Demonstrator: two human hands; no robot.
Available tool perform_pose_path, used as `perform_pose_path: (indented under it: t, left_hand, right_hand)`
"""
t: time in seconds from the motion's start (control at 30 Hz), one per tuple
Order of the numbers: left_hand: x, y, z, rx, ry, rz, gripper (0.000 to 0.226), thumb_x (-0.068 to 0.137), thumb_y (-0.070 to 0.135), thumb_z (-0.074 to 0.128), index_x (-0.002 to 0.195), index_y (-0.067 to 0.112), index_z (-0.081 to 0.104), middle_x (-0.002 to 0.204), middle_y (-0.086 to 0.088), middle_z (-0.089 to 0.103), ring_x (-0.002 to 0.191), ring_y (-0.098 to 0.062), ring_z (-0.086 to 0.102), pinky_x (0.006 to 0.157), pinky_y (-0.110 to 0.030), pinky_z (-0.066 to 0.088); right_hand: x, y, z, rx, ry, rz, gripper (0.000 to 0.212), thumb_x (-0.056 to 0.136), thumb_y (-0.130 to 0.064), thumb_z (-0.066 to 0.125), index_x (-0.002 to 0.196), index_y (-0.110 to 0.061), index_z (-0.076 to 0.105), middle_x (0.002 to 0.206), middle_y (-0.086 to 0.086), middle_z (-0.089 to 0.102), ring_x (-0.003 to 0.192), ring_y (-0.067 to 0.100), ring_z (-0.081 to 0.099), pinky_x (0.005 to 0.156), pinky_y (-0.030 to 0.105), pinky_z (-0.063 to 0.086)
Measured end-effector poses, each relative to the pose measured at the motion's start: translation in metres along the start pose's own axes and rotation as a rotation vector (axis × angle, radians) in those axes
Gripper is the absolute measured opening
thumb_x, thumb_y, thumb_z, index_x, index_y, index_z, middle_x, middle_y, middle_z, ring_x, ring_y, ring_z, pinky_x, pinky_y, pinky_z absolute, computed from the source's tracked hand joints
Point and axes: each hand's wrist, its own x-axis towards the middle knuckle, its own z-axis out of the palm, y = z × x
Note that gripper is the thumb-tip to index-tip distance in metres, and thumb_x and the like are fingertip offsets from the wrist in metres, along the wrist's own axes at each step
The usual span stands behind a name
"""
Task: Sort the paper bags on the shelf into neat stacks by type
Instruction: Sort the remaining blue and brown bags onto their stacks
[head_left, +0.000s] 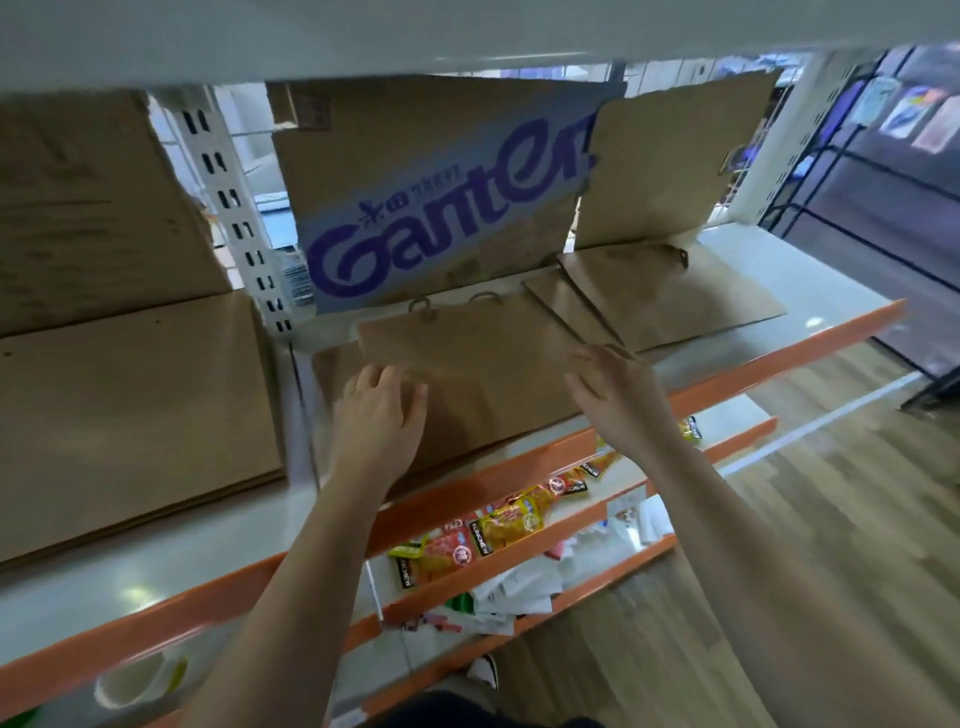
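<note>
The person stands at the shelf with both arms stretched toward a flat stack of handled paper bags lying near the front edge of the middle bay. The left hand rests palm-down on the stack's near left corner, fingers loosely straight, its grip closed on nothing. The right hand is spread wide at the stack's right edge, its grip just as slack. Whether it touches the paper or hovers just above it, I cannot tell through the blur. This looks like the squaring-up step: the top bag sits skewed over a wider layer beneath. So the next move, I'd judge, calls for pressing in from both sides to line up the edges. After that come the loose bags fanned out just to the right, and the upright bag propped behind them beside a printed carton. A bigger pile of plain bags in the left bay runs out of view, so its type and count stay unclear. How many bags lie under the hands is hidden, and the snack packets on the lower shelf are too blurred to read.
</note>
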Motion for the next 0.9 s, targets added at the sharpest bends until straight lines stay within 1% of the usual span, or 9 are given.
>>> perform_pose_path:
  t: [0.1,0.23,0.3,0.4,0.47,0.53,0.7,0.8,0.9]
  left_hand:
    - [0.018,0.009,0.01,-0.032,-0.016,-0.024,0.036,0.097,0.038,0.043,0.122,0.016,0.055,0.126,-0.008,0.054,0.118,-0.028,0.048,0.1,-0.043,0.04]
    - [0.037,0.022,0.021,0.022,-0.043,0.008,0.04,0.097,0.039,0.043,0.129,0.017,0.053,0.133,-0.008,0.05,0.125,-0.028,0.044,0.104,-0.044,0.034]
    - [0.044,0.03,0.025,0.033,-0.048,0.007,0.04,0.097,0.039,0.044,0.13,0.017,0.052,0.133,-0.008,0.05,0.125,-0.027,0.043,0.104,-0.044,0.033]
    - [0.052,0.049,0.033,0.043,-0.054,0.01,0.042,0.097,0.04,0.043,0.131,0.017,0.052,0.13,-0.009,0.052,0.123,-0.027,0.044,0.104,-0.044,0.033]
    - [0.058,0.063,0.04,0.052,-0.063,0.01,0.042,0.097,0.04,0.043,0.132,0.018,0.05,0.131,-0.008,0.052,0.123,-0.027,0.045,0.105,-0.044,0.032]
    - [0.062,0.079,0.049,0.062,-0.066,0.006,0.041,0.098,0.039,0.042,0.132,0.018,0.05,0.13,-0.008,0.052,0.122,-0.027,0.045,0.105,-0.043,0.032]
    - [0.064,0.115,0.072,0.042,-0.031,-0.036,0.038,0.097,0.037,0.044,0.128,0.015,0.053,0.121,-0.008,0.054,0.114,-0.027,0.049,0.099,-0.045,0.036]
    - [0.064,0.14,0.084,0.05,-0.026,-0.084,0.039,0.098,0.037,0.043,0.128,0.014,0.053,0.12,-0.009,0.053,0.113,-0.028,0.048,0.098,-0.044,0.035]
    - [0.063,0.161,0.097,0.063,-0.011,-0.129,0.041,0.098,0.037,0.043,0.13,0.014,0.052,0.123,-0.01,0.053,0.116,-0.029,0.046,0.097,-0.044,0.035]
  right_hand:
    - [0.02,0.019,0.0,0.016,0.015,0.015,0.025,0.088,-0.018,0.065,0.111,-0.008,0.068,0.108,0.014,0.066,0.1,0.033,0.062,0.082,0.034,0.046]
    - [0.043,0.049,0.0,0.0,-0.014,0.054,0.035,0.089,-0.031,0.06,0.118,-0.012,0.067,0.117,0.011,0.065,0.111,0.029,0.057,0.089,0.034,0.044]
    - [0.051,0.067,-0.001,-0.012,-0.028,0.072,0.039,0.087,-0.034,0.058,0.118,-0.012,0.066,0.116,0.012,0.065,0.106,0.033,0.06,0.088,0.038,0.048]
    - [0.069,0.1,-0.012,-0.083,0.004,0.058,0.025,0.085,-0.019,0.068,0.104,-0.003,0.071,0.103,0.019,0.068,0.092,0.039,0.063,0.08,0.045,0.053]
    - [0.086,0.131,-0.022,-0.16,-0.008,0.079,0.017,0.083,-0.011,0.068,0.092,0.002,0.072,0.095,0.022,0.067,0.09,0.042,0.063,0.077,0.043,0.052]
    - [0.103,0.164,-0.034,-0.177,-0.032,0.223,0.021,0.087,-0.022,0.063,0.092,-0.004,0.072,0.1,0.018,0.064,0.096,0.038,0.06,0.076,0.035,0.048]
    - [0.151,0.234,-0.06,-0.319,-0.139,0.37,0.046,0.088,-0.048,0.057,0.103,-0.006,0.068,0.11,0.021,0.058,0.107,0.041,0.051,0.085,0.042,0.046]
    - [0.176,0.264,-0.073,-0.347,-0.274,0.492,0.078,0.064,-0.078,0.059,0.101,-0.01,0.066,0.105,0.016,0.06,0.107,0.037,0.052,0.083,0.04,0.047]
    - [0.195,0.281,-0.079,-0.372,-0.379,0.514,0.095,0.042,-0.089,0.058,0.097,-0.013,0.06,0.107,0.015,0.06,0.11,0.036,0.051,0.087,0.04,0.045]
